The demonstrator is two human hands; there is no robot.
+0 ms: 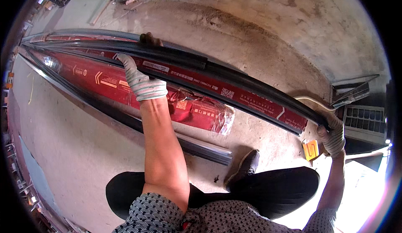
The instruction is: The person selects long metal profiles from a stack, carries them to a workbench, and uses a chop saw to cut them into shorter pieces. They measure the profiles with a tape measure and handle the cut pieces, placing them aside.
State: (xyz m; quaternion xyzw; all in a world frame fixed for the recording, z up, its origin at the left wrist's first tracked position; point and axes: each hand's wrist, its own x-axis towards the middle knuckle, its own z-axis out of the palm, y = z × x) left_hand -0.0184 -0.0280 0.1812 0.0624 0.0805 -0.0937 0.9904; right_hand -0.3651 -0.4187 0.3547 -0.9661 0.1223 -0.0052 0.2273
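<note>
A long black profile bar (255,80) stretches across in front of me, from the far left to the right. Red printed film (247,97) lies along its near side, with a second dark edge below. My left hand (144,80), in a pale knit glove, is closed round the bar from beneath. Its thumb shows on the near side, and dark fingertips curl over the far edge. At the bar's right end my right hand (333,136), gloved too, is wrapped round the tip. Its thumb lies on the near side. The palms are hidden.
Below the bar lies a red film-wrapped package (180,109), its clear wrap torn at the right end. Another dark profile (205,151) lies on the floor nearer me. A yellow-orange box (310,150) and a grey slotted panel (365,120) stand right. My shoe (245,166) is close by.
</note>
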